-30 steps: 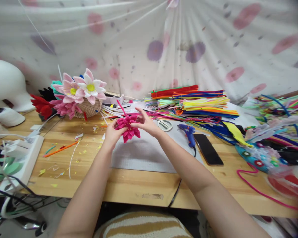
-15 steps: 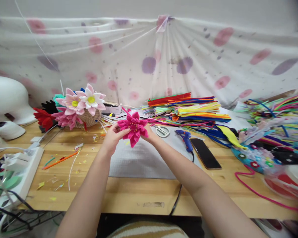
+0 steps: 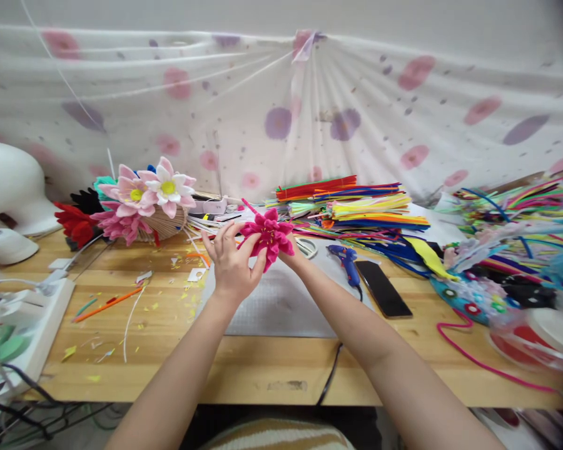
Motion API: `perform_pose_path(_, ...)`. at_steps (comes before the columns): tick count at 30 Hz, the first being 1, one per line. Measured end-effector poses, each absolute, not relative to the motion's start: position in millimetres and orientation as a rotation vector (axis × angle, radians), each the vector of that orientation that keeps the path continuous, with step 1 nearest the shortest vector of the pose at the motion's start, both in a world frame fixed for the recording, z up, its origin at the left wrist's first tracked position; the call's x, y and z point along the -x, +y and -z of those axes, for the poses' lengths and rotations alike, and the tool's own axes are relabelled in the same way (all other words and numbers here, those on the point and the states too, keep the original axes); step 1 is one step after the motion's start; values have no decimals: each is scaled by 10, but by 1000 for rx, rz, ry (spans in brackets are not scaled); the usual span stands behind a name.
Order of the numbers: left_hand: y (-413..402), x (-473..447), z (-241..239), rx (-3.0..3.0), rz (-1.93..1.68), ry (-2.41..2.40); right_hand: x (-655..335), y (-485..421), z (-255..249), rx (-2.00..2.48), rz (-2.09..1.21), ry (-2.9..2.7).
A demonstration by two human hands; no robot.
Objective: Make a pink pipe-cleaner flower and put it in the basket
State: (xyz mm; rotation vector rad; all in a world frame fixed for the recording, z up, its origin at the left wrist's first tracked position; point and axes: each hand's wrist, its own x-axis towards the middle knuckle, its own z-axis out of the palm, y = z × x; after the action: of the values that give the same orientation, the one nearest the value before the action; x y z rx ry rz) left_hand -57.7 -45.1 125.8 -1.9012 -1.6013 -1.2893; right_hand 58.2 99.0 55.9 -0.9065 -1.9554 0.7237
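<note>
A deep pink pipe-cleaner flower (image 3: 268, 237) with pointed petals and small yellow stamens is held up above the grey mat (image 3: 281, 306), its face turned toward me. My left hand (image 3: 234, 262) pinches a petal on its left side between thumb and forefinger, while the other fingers are raised and spread. Behind the bloom, my right hand (image 3: 291, 253) supports it from the back right; its fingers are mostly hidden by the petals. A pink strand (image 3: 249, 205) sticks out behind the upper left of the flower.
A blue glue gun (image 3: 347, 262), a phone (image 3: 383, 289) and scissors (image 3: 306, 248) lie right of the flower. Bundled pipe cleaners (image 3: 370, 209) are piled behind. Finished flowers (image 3: 143, 194) stand back left, near a power strip (image 3: 32, 331). Yellow scraps (image 3: 69, 353) litter the table.
My left hand has shifted right and raised its fingers, now gripping a different spot on the petals. The flower has moved slightly right and turned a little. My right hand stays behind it.
</note>
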Motion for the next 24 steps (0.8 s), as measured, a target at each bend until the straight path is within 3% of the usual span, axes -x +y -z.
perform_pose_path(24,-455,479,-1142,1988,1299,-1751,-683,903,-486,1009,-764,-1810)
